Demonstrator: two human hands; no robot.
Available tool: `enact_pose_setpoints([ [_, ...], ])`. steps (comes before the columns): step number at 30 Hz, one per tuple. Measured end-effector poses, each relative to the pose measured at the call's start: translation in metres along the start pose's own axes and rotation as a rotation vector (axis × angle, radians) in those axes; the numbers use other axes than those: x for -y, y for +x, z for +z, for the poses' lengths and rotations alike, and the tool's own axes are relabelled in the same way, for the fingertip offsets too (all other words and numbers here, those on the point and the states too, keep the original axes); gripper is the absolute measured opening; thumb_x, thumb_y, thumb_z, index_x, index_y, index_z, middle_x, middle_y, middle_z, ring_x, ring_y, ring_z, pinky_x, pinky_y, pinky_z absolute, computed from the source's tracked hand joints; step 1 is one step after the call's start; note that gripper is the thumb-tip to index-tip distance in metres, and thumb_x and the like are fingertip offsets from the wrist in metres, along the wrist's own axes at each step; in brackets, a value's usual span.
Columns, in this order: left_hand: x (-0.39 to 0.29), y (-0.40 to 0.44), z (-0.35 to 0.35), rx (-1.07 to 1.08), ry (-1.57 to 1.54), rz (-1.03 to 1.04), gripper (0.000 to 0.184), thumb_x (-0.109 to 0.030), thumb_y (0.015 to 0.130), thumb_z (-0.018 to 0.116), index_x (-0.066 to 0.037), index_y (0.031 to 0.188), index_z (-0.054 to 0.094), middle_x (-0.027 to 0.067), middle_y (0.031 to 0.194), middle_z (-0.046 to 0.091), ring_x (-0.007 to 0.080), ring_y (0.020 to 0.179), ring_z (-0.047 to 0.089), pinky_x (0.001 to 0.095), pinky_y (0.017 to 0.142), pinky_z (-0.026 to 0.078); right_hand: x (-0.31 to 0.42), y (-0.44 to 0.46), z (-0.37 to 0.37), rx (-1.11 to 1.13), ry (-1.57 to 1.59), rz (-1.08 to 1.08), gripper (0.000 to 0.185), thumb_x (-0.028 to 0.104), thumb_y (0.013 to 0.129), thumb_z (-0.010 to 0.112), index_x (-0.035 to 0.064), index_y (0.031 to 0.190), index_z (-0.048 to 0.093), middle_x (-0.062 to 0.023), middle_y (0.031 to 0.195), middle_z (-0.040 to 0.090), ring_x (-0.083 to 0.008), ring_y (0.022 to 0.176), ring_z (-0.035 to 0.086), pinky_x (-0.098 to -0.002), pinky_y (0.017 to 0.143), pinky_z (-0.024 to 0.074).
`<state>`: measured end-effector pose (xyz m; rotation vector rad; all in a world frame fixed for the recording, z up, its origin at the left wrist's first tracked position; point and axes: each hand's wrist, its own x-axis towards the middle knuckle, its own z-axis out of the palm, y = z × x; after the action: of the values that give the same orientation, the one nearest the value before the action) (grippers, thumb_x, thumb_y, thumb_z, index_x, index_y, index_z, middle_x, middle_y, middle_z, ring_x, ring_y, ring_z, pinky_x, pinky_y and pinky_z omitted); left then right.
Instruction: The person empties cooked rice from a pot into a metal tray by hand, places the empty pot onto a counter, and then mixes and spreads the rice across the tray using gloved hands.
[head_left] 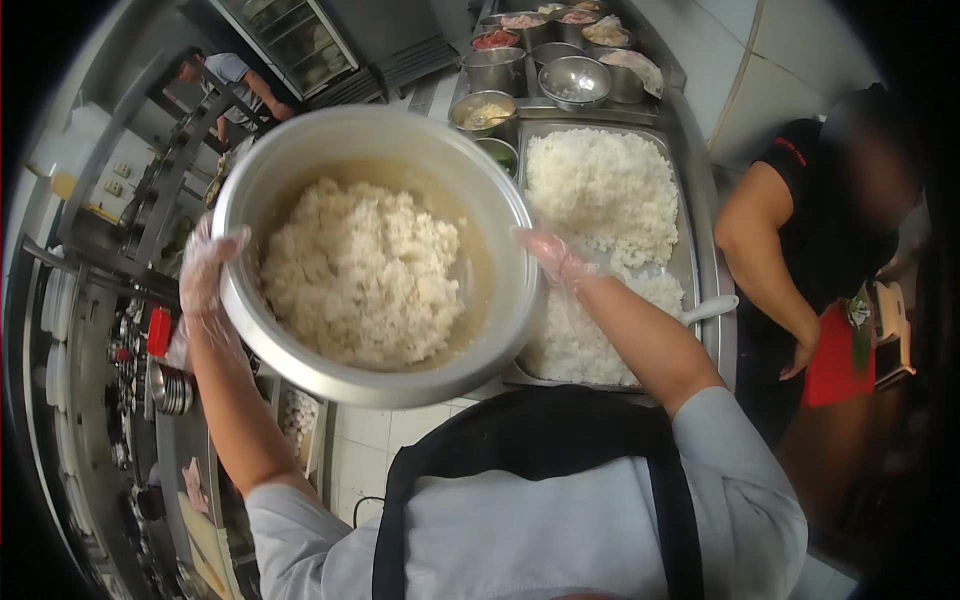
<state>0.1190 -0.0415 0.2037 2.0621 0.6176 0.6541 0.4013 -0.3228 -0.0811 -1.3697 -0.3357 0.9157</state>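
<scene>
Gripping opposite sides, left hand (pixel 207 268) and right hand (pixel 558 260) should balance the pot (pixel 375 385) by the left edge of the tray (pixel 690 245).

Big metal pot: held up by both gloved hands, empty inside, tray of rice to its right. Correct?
Not quite: the pot isn't empty. The head view shows a mound of rice inside it. The rest stands: left hand and right hand hold it, tray to its right.

Cntr (pixel 708 225) w/ rice tray (pixel 690 245), metal tubs (pixel 494 76)
</scene>
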Motion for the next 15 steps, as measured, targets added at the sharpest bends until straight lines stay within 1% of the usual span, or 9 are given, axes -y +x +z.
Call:
enact_pose_setpoints([
  [1,-0.023,0.003,0.011,-0.019,-0.011,-0.024,0.045,-0.016,0.062,0.062,0.001,0.103,0.056,0.0062,0.082,0.059,0.0137,0.071,0.055,0.0259,0.065,0.045,0.001,0.004,-0.005,-0.032,-0.089,-0.005,0.044,0.026,0.086,0.056,-0.0059,0.116,0.051,-0.0147,0.104,0.061,-0.0231,0.092,0.059,-0.0352,0.082,0.0473],
  [4,-0.057,0.024,0.038,-0.116,0.062,-0.006,0.04,-0.014,0.063,0.062,0.001,0.1,0.058,0.0056,0.079,0.059,0.0131,0.064,0.054,0.0233,0.06,0.044,0.015,0.014,-0.031,0.15,-0.165,0.071,0.043,0.028,0.088,0.054,-0.0037,0.116,0.052,-0.015,0.106,0.061,-0.0228,0.092,0.059,-0.0368,0.081,0.0481],
  [7,-0.088,0.046,0.058,-0.01,0.084,0.118,0.035,-0.014,0.064,0.062,0.001,0.095,0.06,0.0057,0.077,0.058,0.0127,0.063,0.053,0.0231,0.058,0.042,0.053,-0.019,-0.032,0.149,-0.241,0.072,0.043,0.03,0.084,0.058,-0.0027,0.112,0.057,-0.0106,0.094,0.064,-0.0206,0.083,0.061,-0.0358,0.069,0.0499],
  [8,-0.086,0.065,0.05,0.06,0.182,0.109,0.032,-0.016,0.064,0.064,0.0,0.092,0.062,0.0052,0.075,0.057,0.0124,0.065,0.052,0.0253,0.059,0.042,0.048,-0.009,-0.037,0.193,-0.317,0.116,0.042,0.03,0.084,0.058,-0.0024,0.111,0.057,-0.0106,0.094,0.064,-0.02,0.083,0.061,-0.0356,0.069,0.0502],
  [9,-0.098,0.065,0.061,0.089,0.201,0.249,0.032,-0.018,0.065,0.065,-0.001,0.092,0.062,0.0047,0.073,0.057,0.0127,0.067,0.052,0.0266,0.061,0.042,0.04,0.009,-0.045,0.241,-0.395,0.16,0.042,0.03,0.084,0.058,-0.0021,0.11,0.058,-0.0107,0.094,0.064,-0.0193,0.083,0.06,-0.0355,0.069,0.0505],
  [10,-0.109,0.065,0.071,0.083,0.218,0.254,0.033,-0.019,0.065,0.066,-0.001,0.092,0.062,0.0047,0.074,0.057,0.013,0.067,0.052,0.0268,0.062,0.042,0.036,0.02,-0.05,0.292,-0.474,0.201,0.041,0.03,0.084,0.058,-0.0018,0.109,0.058,-0.0107,0.094,0.063,-0.0187,0.083,0.06,-0.0353,0.068,0.0507],
  [12,-0.127,0.063,0.089,0.071,0.257,0.267,0.033,-0.02,0.065,0.066,0.0,0.092,0.062,0.0049,0.075,0.057,0.0137,0.069,0.052,0.0272,0.062,0.042,0.038,0.016,-0.05,0.235,-0.569,0.153,0.043,0.031,0.086,0.055,-0.0019,0.115,0.054,-0.0122,0.104,0.062,-0.0209,0.087,0.061,-0.0345,0.074,0.051],
  [14,-0.138,0.063,0.097,0.114,0.26,0.253,0.035,-0.018,0.067,0.067,-0.001,0.097,0.062,0.0039,0.079,0.058,0.0122,0.07,0.052,0.0253,0.064,0.041,0.054,0.012,-0.052,0.225,-0.872,-0.092,0.044,0.031,0.086,0.055,-0.0019,0.116,0.053,-0.0134,0.108,0.061,-0.0228,0.089,0.061,-0.0335,0.076,0.0514],
  [15,-0.142,0.062,0.1,0.136,0.26,0.248,0.036,-0.017,0.067,0.067,-0.001,0.099,0.061,0.0034,0.082,0.058,0.0114,0.071,0.052,0.0244,0.065,0.041,0.072,0.015,-0.053,0.242,-1.125,-0.319,0.044,0.031,0.086,0.056,-0.0017,0.115,0.053,-0.0137,0.107,0.061,-0.0236,0.088,0.061,-0.0329,0.075,0.0516],
])
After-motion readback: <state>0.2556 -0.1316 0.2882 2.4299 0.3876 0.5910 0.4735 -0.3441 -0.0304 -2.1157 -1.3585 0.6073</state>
